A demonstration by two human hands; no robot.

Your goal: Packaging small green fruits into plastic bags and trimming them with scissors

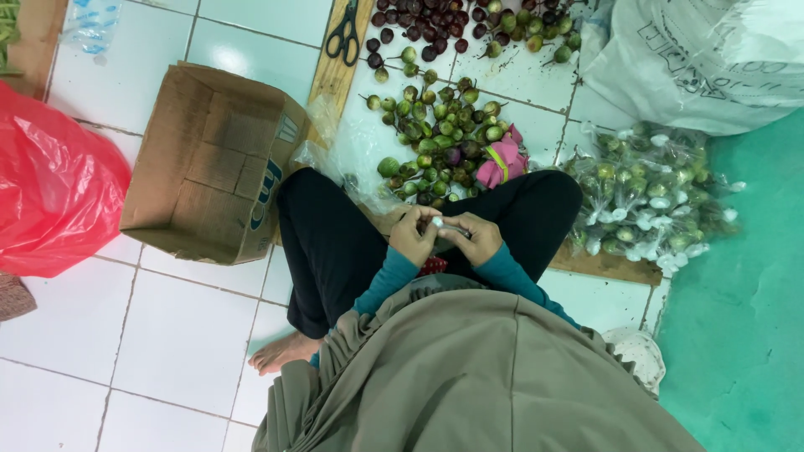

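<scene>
I sit cross-legged on a white tiled floor, and both hands meet above my lap. My left hand and my right hand pinch a small clear plastic bag between their fingers. What the bag holds is hidden by my fingers. Just beyond my knees lies a loose heap of small green and purple round fruits, with a pink bundle of bands at its right edge.
An empty cardboard box lies left of my knee. A pile of filled clear bags sits on the right. Scissors rest on a wooden board. A red plastic bag is far left, a white sack at the top right.
</scene>
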